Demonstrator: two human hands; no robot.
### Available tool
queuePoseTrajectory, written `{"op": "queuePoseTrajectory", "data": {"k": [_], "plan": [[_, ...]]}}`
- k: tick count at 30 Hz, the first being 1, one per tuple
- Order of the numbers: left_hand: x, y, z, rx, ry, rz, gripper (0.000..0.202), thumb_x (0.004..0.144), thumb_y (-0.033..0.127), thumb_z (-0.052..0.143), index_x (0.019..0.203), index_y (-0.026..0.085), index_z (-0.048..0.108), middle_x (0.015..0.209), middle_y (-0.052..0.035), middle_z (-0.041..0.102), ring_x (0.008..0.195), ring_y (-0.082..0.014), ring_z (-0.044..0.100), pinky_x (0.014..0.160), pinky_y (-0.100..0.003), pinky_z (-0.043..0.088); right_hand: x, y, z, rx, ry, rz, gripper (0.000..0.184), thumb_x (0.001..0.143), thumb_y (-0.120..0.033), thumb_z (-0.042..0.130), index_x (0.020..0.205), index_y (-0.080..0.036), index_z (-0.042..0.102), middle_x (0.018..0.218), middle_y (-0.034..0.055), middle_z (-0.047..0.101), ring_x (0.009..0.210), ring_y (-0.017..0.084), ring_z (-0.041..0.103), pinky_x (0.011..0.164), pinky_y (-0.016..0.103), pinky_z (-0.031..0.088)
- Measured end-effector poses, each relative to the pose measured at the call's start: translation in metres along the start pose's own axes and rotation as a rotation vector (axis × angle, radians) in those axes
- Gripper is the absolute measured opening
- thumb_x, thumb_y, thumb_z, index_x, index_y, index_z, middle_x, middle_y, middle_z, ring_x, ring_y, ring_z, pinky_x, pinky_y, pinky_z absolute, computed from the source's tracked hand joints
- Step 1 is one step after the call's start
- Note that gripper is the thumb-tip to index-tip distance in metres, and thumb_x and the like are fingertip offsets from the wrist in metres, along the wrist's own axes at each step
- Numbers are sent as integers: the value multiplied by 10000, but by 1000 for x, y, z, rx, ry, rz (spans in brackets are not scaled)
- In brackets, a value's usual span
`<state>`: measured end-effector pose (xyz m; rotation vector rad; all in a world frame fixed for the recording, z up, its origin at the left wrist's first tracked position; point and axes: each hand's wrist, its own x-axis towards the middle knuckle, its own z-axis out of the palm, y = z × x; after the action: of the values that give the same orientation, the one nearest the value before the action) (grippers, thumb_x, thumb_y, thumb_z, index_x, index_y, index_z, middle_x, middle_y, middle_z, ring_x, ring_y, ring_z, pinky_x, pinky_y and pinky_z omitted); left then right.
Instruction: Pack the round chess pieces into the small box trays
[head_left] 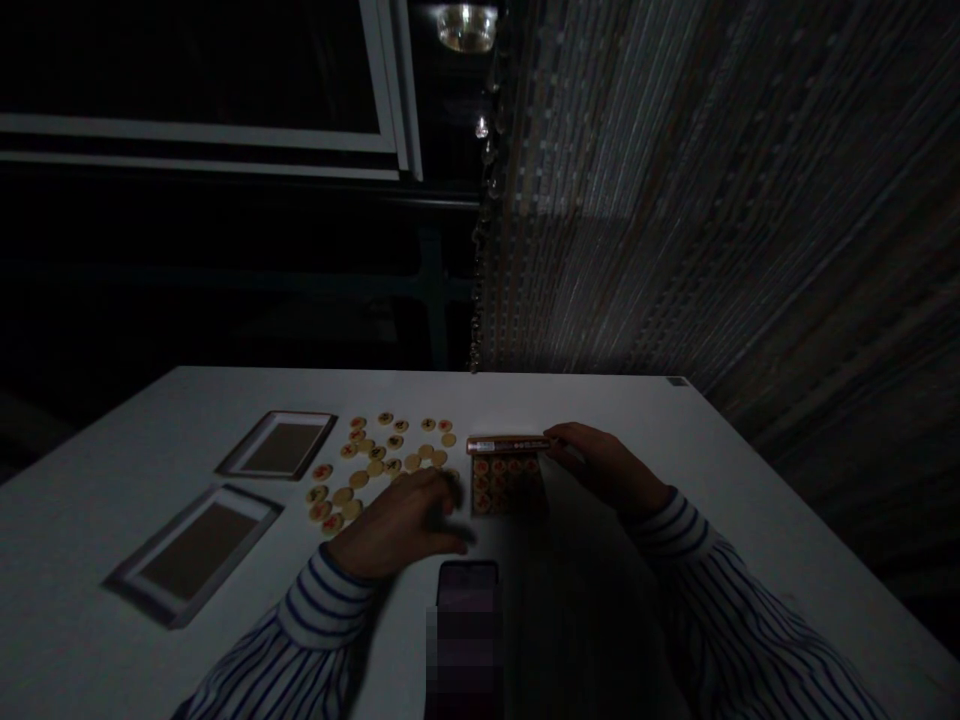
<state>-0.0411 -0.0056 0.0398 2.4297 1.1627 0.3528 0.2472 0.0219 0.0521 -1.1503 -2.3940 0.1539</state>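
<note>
Several round wooden game discs [379,460] with red and black marks lie scattered on a white table [112,460]. My left hand [401,525] rests palm down at the near right edge of that scatter, fingers curled over the discs; what it holds is hidden. To its right stands a small box [506,480] with discs packed in rows inside. My right hand [600,465] grips the box's right far corner, fingers closed on its rim.
Two shallow rectangular trays or lids, one [279,445] farther and one [196,550] nearer, lie at the left. A dark phone [466,590] lies near the front edge between my striped sleeves. A striped curtain [712,200] hangs behind the table at right; the room is dim.
</note>
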Motion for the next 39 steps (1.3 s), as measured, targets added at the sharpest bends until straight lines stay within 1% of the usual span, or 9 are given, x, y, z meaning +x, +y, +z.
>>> {"op": "queuePoseTrajectory", "data": {"k": [4,9,14,19,22,26,31,36,39], "plan": [[-6,1,9,45,-78,-20,418,605,509,617,854,190,510,924,-31,512,859,-200,473,728,-321,376,-1,0,0,9,1,-2,218,840,-243,423,1025,-167,510,963,79,597,883,169,556,780,322,462],[-10,4,17,124,-113,-27,433,533,458,687,828,194,509,889,-20,492,840,-198,455,723,-315,354,-1,1,1,31,-1,-12,210,846,-237,409,1023,-186,509,968,71,595,888,166,556,779,330,464],[-10,2,24,142,-142,-23,515,481,554,680,807,197,500,866,-17,488,832,-203,449,712,-314,352,-1,-1,0,26,13,-14,212,840,-250,429,1021,-182,517,959,72,600,880,164,559,775,319,468],[-10,2,24,137,-152,-7,548,494,600,643,832,195,498,885,-27,487,837,-209,448,714,-323,354,0,-1,-2,11,7,-10,214,840,-249,421,1015,-180,523,957,78,606,873,164,567,768,326,472],[-9,5,19,127,-141,-11,540,494,578,657,839,192,502,885,-27,492,840,-208,452,728,-328,354,-1,-1,-1,11,16,-20,216,840,-248,418,1017,-182,524,950,72,606,866,161,567,761,317,473],[-5,8,13,103,-77,-18,439,583,532,626,830,190,506,870,-31,499,830,-207,466,708,-325,369,0,-1,-1,20,11,-24,213,846,-250,406,1012,-185,523,953,71,600,872,166,562,766,320,468],[2,7,7,103,90,7,258,755,443,490,781,186,503,836,-34,518,786,-179,488,703,-321,385,0,-1,-1,10,-10,0,212,844,-244,411,1014,-178,519,950,71,601,868,169,558,766,327,467],[10,9,-5,131,247,-25,188,805,363,443,769,186,495,792,-30,518,762,-174,496,683,-319,401,0,2,1,4,4,-8,211,838,-249,428,1006,-168,527,952,75,603,871,167,560,771,319,465],[16,8,-11,113,338,-43,174,812,346,439,853,188,500,851,-40,532,814,-183,507,715,-334,417,0,2,1,10,-3,-5,208,843,-251,418,1010,-184,523,950,69,601,871,170,561,769,331,467]]}}
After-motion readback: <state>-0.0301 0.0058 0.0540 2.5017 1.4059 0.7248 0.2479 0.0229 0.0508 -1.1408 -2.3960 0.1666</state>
